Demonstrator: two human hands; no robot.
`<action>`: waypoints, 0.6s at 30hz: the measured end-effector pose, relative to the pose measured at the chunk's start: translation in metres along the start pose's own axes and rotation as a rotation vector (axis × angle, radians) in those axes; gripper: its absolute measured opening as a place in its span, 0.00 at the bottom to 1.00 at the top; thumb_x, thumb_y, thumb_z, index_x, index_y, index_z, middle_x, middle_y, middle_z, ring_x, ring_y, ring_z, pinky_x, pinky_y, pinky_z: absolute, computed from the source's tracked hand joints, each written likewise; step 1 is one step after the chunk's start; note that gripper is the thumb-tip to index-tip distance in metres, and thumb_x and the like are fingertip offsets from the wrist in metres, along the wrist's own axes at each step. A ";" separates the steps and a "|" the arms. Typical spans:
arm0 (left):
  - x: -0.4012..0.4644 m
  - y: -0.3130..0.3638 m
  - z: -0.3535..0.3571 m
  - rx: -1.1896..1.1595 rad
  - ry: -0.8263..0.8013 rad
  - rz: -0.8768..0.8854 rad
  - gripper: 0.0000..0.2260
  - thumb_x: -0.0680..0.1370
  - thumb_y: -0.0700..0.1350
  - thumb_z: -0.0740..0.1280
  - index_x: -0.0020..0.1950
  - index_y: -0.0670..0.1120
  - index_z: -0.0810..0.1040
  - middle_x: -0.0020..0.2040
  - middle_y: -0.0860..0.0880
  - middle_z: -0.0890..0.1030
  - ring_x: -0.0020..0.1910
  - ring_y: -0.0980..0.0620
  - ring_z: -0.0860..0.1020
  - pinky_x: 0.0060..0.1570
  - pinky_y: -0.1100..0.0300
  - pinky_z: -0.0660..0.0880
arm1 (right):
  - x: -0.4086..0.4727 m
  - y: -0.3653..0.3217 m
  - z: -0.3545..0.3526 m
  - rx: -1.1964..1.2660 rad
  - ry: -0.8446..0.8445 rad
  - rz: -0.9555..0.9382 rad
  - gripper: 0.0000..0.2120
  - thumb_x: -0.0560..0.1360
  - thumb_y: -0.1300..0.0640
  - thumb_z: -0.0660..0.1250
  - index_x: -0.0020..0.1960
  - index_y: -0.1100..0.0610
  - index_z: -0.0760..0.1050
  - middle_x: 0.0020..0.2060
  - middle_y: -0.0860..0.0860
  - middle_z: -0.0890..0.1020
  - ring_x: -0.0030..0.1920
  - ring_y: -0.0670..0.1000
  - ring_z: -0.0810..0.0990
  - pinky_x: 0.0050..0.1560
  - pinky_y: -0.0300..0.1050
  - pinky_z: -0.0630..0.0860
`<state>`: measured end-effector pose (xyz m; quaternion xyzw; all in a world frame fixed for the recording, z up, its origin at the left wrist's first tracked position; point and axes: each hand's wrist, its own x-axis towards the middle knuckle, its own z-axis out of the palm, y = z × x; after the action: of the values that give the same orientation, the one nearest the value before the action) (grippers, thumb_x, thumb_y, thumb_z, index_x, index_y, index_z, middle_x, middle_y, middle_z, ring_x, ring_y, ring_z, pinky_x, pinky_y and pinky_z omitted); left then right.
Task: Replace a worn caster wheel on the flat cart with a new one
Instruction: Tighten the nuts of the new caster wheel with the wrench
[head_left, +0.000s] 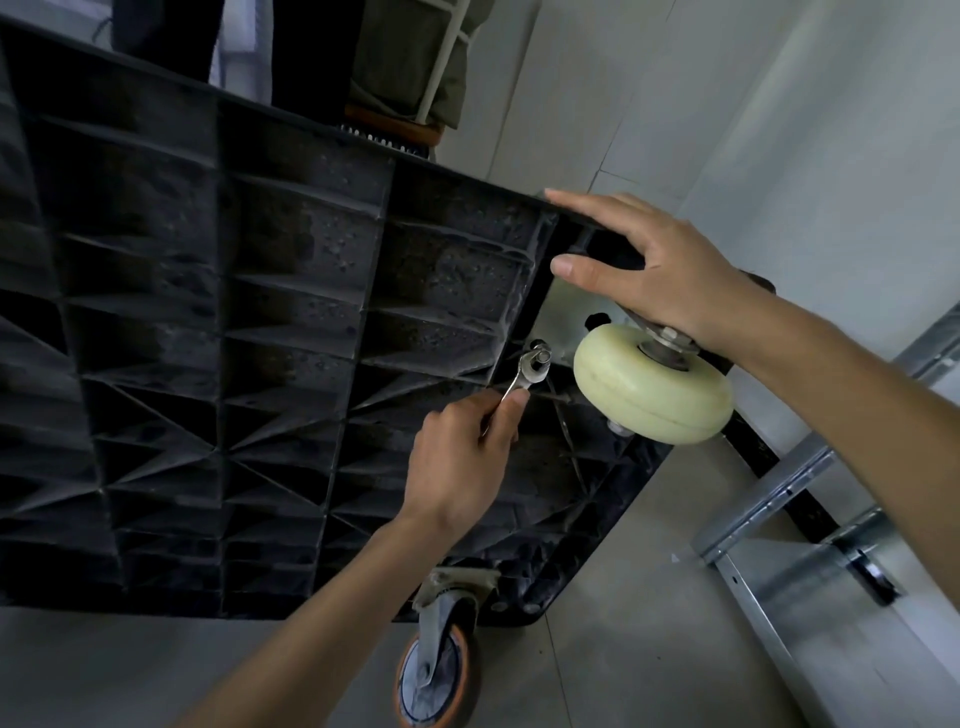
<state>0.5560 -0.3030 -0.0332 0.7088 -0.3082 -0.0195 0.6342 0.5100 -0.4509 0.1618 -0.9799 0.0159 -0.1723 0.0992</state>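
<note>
Cart, black ribbed plastic flat deck, stands tipped on edge, underside facing camera. Cream plastic caster wheel sits at its upper right corner. Right hand, fingers straight, rests on cart edge. Left hand grips small silver wrench on mounting bolt.

A grey concrete floor carried a black flat cart standing on its edge, ribbed underside showing, with silver metal shelf rails lying just beside.

Black ribbed cart underside; cream caster wheel; orange-rimmed grey wheel; silver wrench.
</note>
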 end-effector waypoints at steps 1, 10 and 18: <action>0.000 0.000 0.001 -0.007 0.007 -0.004 0.23 0.83 0.64 0.57 0.35 0.51 0.72 0.26 0.48 0.77 0.26 0.47 0.77 0.35 0.41 0.78 | 0.000 0.000 0.000 -0.002 0.000 0.000 0.33 0.72 0.26 0.59 0.75 0.30 0.63 0.70 0.32 0.70 0.73 0.40 0.67 0.77 0.61 0.60; 0.000 0.009 -0.001 -0.024 0.024 -0.026 0.22 0.83 0.60 0.60 0.37 0.48 0.76 0.26 0.48 0.79 0.25 0.51 0.80 0.37 0.45 0.81 | -0.001 0.000 -0.001 0.014 -0.001 0.002 0.32 0.72 0.26 0.60 0.75 0.30 0.63 0.69 0.32 0.71 0.73 0.40 0.67 0.77 0.60 0.61; 0.008 0.005 -0.001 0.186 0.050 0.069 0.23 0.83 0.62 0.56 0.35 0.49 0.71 0.27 0.51 0.73 0.29 0.46 0.74 0.31 0.49 0.73 | -0.002 0.001 -0.001 0.015 -0.002 -0.008 0.30 0.75 0.28 0.61 0.75 0.31 0.63 0.70 0.34 0.72 0.73 0.41 0.67 0.77 0.60 0.61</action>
<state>0.5612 -0.3056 -0.0259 0.7539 -0.3171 0.0486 0.5734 0.5082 -0.4519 0.1618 -0.9794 0.0104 -0.1720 0.1056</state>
